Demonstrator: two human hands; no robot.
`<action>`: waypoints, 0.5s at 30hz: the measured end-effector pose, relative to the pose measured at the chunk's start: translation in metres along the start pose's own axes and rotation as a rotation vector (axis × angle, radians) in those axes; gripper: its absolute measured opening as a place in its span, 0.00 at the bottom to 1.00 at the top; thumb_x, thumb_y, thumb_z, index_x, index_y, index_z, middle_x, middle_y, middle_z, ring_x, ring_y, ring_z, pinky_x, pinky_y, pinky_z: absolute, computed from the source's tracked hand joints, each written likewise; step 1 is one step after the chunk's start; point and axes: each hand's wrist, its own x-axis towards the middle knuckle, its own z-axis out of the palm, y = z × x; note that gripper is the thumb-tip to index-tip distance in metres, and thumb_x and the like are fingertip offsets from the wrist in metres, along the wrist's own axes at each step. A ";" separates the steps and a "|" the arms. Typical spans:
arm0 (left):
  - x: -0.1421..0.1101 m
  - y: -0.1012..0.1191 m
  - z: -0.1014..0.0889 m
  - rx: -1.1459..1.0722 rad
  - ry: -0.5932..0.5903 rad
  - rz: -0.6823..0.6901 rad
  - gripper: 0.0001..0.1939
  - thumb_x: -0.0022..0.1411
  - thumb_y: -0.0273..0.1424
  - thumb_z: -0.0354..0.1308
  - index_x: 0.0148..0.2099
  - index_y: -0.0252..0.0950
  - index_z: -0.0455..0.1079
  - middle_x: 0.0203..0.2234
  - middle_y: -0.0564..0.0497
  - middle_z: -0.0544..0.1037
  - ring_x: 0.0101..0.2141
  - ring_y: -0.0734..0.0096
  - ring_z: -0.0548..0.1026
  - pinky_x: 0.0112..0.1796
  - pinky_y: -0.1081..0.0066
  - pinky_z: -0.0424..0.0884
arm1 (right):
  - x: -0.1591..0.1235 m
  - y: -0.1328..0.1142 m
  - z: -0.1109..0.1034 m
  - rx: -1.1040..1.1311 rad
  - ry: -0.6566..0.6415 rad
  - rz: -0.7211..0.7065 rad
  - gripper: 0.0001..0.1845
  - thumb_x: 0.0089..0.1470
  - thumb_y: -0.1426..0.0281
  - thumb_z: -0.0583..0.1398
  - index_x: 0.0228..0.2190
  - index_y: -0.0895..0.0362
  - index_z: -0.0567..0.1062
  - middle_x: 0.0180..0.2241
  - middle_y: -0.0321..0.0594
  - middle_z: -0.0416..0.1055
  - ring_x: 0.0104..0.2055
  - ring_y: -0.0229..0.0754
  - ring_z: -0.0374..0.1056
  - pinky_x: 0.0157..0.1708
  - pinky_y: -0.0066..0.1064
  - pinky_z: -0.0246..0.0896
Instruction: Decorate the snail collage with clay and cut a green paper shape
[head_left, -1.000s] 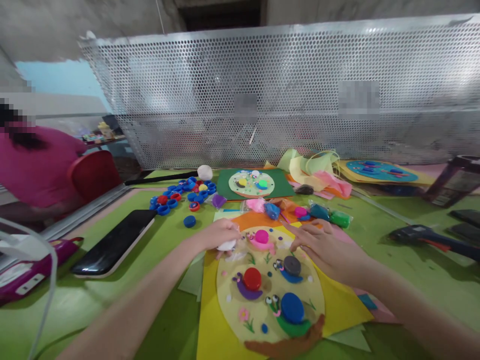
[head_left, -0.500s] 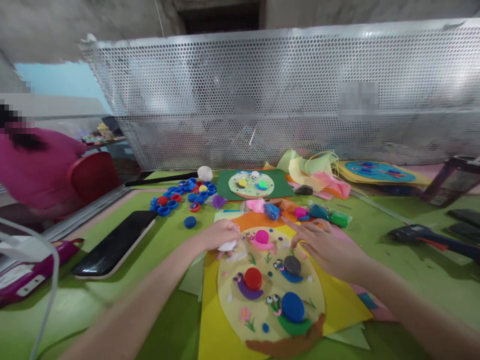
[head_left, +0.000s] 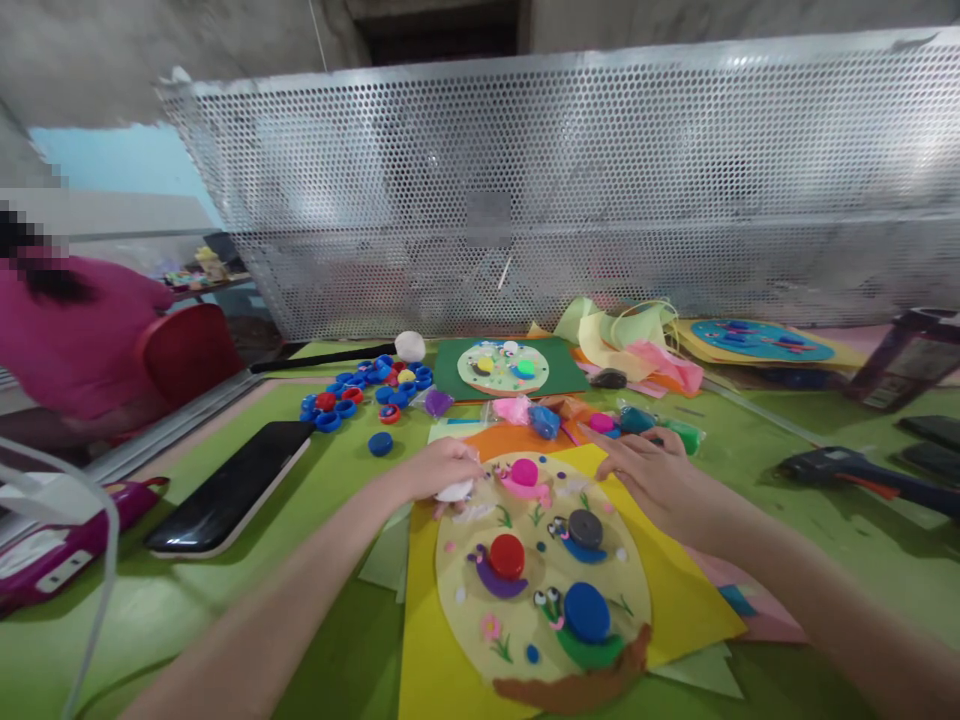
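Note:
My left hand (head_left: 435, 468) is closed on a small clear packet of white clay (head_left: 454, 492) at the upper left of a round cream picture (head_left: 469, 620). Clay snails with bottle-cap shells decorate the picture: a red cap (head_left: 507, 556), a blue cap (head_left: 587, 612), a grey cap (head_left: 585, 529) and a pink one (head_left: 524, 472). Brown clay (head_left: 577, 690) runs along its lower edge. Over the upper right edge of the yellow sheet (head_left: 690, 610), my right hand (head_left: 656, 475) has its fingers stretched and apart, holding nothing.
Clay packets, including a blue one (head_left: 544, 422), lie beyond the picture. Bottle caps (head_left: 345, 408) are heaped at left, near a phone (head_left: 232, 488). A glue gun (head_left: 847, 468) rests at right. Behind stands a perforated metal panel (head_left: 600, 180). A person in pink (head_left: 67, 330) sits far left.
My right hand has shifted right, off the round picture's upper right edge. The left hand stays in place with the white clay packet.

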 end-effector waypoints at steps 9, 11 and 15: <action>0.001 -0.002 0.000 -0.003 -0.004 0.009 0.08 0.50 0.30 0.56 0.22 0.34 0.63 0.10 0.57 0.69 0.11 0.75 0.69 0.08 0.82 0.58 | -0.001 -0.009 -0.007 0.032 -0.090 -0.041 0.37 0.53 0.79 0.45 0.61 0.50 0.37 0.45 0.40 0.72 0.53 0.48 0.58 0.49 0.50 0.48; 0.001 -0.002 -0.001 -0.001 0.000 0.015 0.07 0.50 0.30 0.56 0.22 0.35 0.63 0.11 0.57 0.69 0.12 0.75 0.69 0.08 0.82 0.58 | -0.002 -0.009 -0.007 0.034 -0.089 -0.042 0.37 0.53 0.79 0.45 0.61 0.50 0.37 0.45 0.40 0.73 0.53 0.48 0.58 0.48 0.50 0.49; 0.002 -0.003 -0.001 0.005 0.001 0.012 0.08 0.50 0.30 0.56 0.22 0.34 0.63 0.11 0.56 0.70 0.12 0.74 0.70 0.08 0.82 0.58 | -0.003 -0.006 -0.007 -0.045 -0.030 -0.068 0.37 0.52 0.80 0.44 0.61 0.52 0.40 0.40 0.41 0.75 0.50 0.48 0.62 0.48 0.50 0.50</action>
